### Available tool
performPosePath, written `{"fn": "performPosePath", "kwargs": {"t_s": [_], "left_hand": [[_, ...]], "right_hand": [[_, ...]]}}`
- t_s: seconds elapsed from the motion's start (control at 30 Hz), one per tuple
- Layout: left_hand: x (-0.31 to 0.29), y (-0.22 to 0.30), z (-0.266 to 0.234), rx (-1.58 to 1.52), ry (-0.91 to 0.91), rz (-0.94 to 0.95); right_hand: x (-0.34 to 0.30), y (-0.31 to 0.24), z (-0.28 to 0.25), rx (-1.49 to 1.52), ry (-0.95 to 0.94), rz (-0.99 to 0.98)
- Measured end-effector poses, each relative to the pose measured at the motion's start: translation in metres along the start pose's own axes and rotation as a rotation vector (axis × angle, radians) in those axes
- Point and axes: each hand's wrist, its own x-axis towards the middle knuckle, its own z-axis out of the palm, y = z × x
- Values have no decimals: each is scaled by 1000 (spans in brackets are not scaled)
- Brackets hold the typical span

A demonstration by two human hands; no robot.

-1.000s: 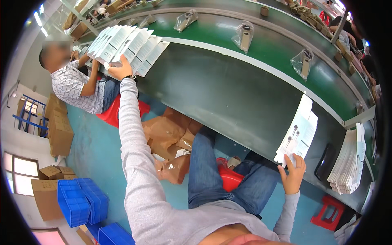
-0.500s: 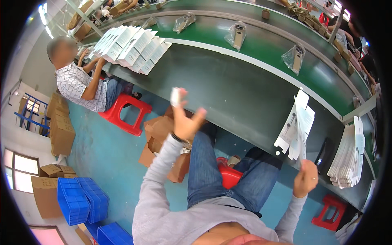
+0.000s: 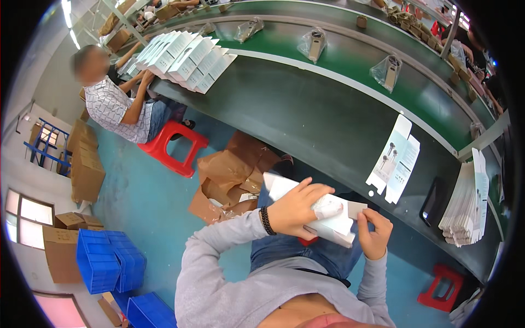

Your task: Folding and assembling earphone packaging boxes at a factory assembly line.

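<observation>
Above my lap I hold a white folding carton point(image 3: 280, 187), opened out into a box shape and tilted. My left hand point(image 3: 290, 210) is wrapped over its upper side, with a white covering on one finger. At the carton's right end, my right hand point(image 3: 375, 232) pinches a small end flap point(image 3: 355, 209) between thumb and fingers. On the table to the right lie flat printed cartons point(image 3: 392, 164), overlapping. Farther right stands a thick stack of flat cartons point(image 3: 462, 210).
A dark phone point(image 3: 433, 201) lies by the stack. Rows of formed cartons point(image 3: 186, 61) stand at the far left, near a seated person point(image 3: 117, 106). Bagged items point(image 3: 314, 45) lie on the green conveyor. An opened brown box point(image 3: 205, 202) sits on the floor beside my legs.
My right hand has taken a carton off the table and moved left. My left hand has come right and down from open, and closed over the carton, which is now unfolded.
</observation>
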Motion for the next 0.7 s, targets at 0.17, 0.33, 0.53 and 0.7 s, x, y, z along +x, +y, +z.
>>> {"fn": "performPosePath", "kwargs": {"t_s": [0.17,0.33,0.53,0.7], "left_hand": [[-8,-2,4,-233,132,-245],[6,7,24,-306,560,-437],[11,29,55,-372,321,-194],[-3,19,48,-416,497,-57]], "right_hand": [[2,14,-5,42,-6,70],[-22,12,36,509,65,235],[-35,17,70,756,11,197],[-21,16,60,761,-66,329]]}}
